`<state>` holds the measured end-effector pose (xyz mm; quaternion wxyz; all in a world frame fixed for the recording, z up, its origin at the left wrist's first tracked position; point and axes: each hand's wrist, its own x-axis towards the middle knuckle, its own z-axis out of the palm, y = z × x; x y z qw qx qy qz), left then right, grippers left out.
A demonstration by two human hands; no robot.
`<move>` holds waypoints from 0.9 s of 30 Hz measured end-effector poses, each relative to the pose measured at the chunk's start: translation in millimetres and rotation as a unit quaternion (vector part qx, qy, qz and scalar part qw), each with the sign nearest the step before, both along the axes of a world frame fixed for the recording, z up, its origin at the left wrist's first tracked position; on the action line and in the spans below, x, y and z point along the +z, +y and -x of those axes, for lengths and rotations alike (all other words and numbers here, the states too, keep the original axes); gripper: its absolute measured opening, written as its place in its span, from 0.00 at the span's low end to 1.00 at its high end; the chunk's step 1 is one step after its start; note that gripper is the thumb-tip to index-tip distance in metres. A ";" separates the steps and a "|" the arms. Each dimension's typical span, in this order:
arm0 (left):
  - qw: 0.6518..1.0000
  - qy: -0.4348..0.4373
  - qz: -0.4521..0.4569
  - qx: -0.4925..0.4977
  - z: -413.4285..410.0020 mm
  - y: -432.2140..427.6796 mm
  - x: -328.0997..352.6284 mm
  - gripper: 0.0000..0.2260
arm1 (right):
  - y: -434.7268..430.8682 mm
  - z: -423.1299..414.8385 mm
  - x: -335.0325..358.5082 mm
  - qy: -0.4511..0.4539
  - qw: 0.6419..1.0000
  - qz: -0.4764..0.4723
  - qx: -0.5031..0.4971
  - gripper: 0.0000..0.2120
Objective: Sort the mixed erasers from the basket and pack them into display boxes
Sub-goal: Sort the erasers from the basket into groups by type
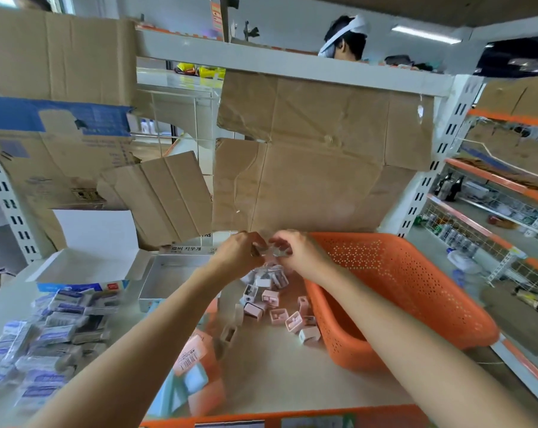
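I stood at a white shop shelf [277,375] with sheets of brown cardboard [323,156] hung across the back of it, beyond my hands. To the right of my right hand sat the orange perforated basket [409,291], tipped toward me, with its near wall touching my right forearm. To the left of my left hand lay an open white display box [171,273], and further left a second white box [85,264] with its lid standing up. Well to the left of my left forearm was a heap of blue-and-white wrapped erasers [51,335], piled loosely on the shelf. Near my left elbow were pink and pale blue packets [193,378], blurred. Just below both hands, between my forearms, pink boxy erasers [280,316] were scattered on the shelf, and a clear container [267,276] of more pieces sat right under my wrists. My left hand [235,253] and right hand [300,253] were drawn together above that container, fingers curled, both pinching one small grey piece [269,250] from either side. It was too blurred for me to tell exactly what the piece was.
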<state>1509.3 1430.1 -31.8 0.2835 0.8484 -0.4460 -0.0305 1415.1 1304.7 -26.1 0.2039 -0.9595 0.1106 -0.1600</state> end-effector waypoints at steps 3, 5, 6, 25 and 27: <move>1.000 -0.008 0.006 -0.007 2.6 1.6 -3.9 0.16 | -0.9 3.0 2.1 0.000 1.000 -0.017 0.011 0.19; 0.999 -0.012 0.031 -0.017 3.5 8.0 -4.1 0.17 | -1.8 6.9 8.4 0.004 1.000 -0.029 0.010 0.18; 0.999 -0.017 0.045 -0.021 3.3 12.7 -3.3 0.16 | -2.0 9.9 12.9 0.010 0.999 -0.030 0.011 0.18; 0.976 -0.135 -0.157 -0.065 30.1 62.7 -29.2 0.21 | 63.5 43.7 -6.1 0.188 0.977 0.088 -0.051 0.16; 0.978 -0.133 -0.150 -0.055 29.4 61.8 -33.9 0.19 | 67.6 39.9 -10.7 0.195 0.972 0.115 -0.060 0.17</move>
